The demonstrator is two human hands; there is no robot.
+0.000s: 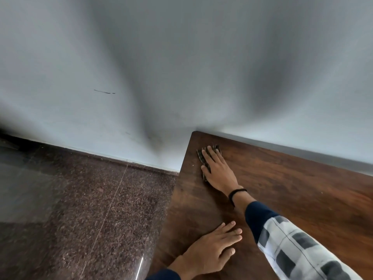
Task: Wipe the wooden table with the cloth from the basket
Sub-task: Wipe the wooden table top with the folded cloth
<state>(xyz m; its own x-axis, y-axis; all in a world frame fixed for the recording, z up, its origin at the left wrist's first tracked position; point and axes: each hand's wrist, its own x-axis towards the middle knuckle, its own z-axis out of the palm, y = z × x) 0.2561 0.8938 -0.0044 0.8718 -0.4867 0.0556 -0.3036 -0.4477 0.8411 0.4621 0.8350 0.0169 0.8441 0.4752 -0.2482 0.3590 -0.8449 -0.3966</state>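
The wooden table (pixel 292 184) fills the lower right, its far left corner against the wall. A dark patterned cloth (pixel 201 158) lies flat near that far corner. My right hand (pixel 218 168) presses on the cloth with straight, spread fingers and covers most of it. My left hand (pixel 214 247) rests flat on the table near its left edge, close to me, holding nothing. The basket is out of sight.
A pale wall (pixel 181 67) stands right behind the table. To the left, the dark speckled stone floor (pixel 80 209) lies below the table's left edge (pixel 171 205).
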